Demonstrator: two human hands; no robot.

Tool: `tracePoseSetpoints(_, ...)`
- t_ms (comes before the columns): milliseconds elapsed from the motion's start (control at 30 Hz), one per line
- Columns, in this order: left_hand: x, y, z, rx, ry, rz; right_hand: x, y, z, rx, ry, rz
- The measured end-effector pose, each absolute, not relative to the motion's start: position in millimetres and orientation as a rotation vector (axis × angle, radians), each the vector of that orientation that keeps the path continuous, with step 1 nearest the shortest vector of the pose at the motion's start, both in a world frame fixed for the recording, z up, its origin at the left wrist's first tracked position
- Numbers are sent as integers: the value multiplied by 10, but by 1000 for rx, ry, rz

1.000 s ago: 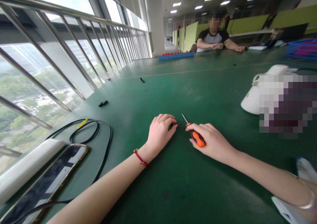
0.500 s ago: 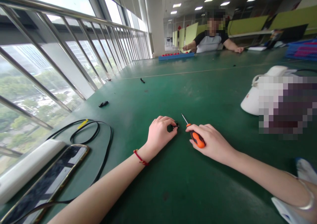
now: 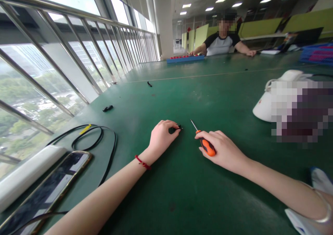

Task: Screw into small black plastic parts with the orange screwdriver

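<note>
Near the middle of the green table (image 3: 177,193), my left hand (image 3: 162,134) pinches a small black part (image 3: 178,126) between thumb and forefinger. Most of that part is hidden by the fingers, and its exact kind cannot be made out. My right hand (image 3: 221,148), a short way to the right, is wrapped around the orange and black handle of a screwdriver (image 3: 208,147). Its thin metal shaft points away from me and to the left, with the tip apart from the black part.
At the left lie a smartphone (image 3: 49,190), a long white bar (image 3: 31,176) and a looped black cable (image 3: 114,148). Small black pieces (image 3: 108,108) rest farther off. A white object (image 3: 265,105), partly blurred out, stands right. Across the table a person (image 3: 221,44) sits by a blue rack (image 3: 184,59).
My left hand has shifted left and slightly away from the screwdriver, still pinching the black part. My right hand has stayed nearly still. The person's hand across the table moved slightly left.
</note>
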State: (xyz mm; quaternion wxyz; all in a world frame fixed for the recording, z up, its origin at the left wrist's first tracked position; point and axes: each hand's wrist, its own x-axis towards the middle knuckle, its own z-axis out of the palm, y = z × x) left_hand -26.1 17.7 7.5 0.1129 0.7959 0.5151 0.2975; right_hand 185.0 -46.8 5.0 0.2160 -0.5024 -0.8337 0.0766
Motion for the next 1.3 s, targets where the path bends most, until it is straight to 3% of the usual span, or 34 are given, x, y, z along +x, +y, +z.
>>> tracePoseSetpoints(133,-526,403,143,2262,1638,929,1849,-462,49,-1393,-2309,212)
tracePoseSetpoints(367,-1460,720,285,1785,2475,820,1845,-446,37,-1357,-2312,168)
tracePoseSetpoints(500,-1801,714,362,1554,2641,793,1839,-443,38,-1355,-2309,158)
tracePoseSetpoints(667,-1934,708,362,1513,2628,677,1836,-449,51,-1357,-2318,165)
tracePoseSetpoints(900,-2054,727,344,1469,2514,1105,1848,-445,40,-1347,-2308,164)
tracePoseSetpoints(1300,-2177,734,419,1274,2342,1235,1853,-446,32,-1339,-2309,174)
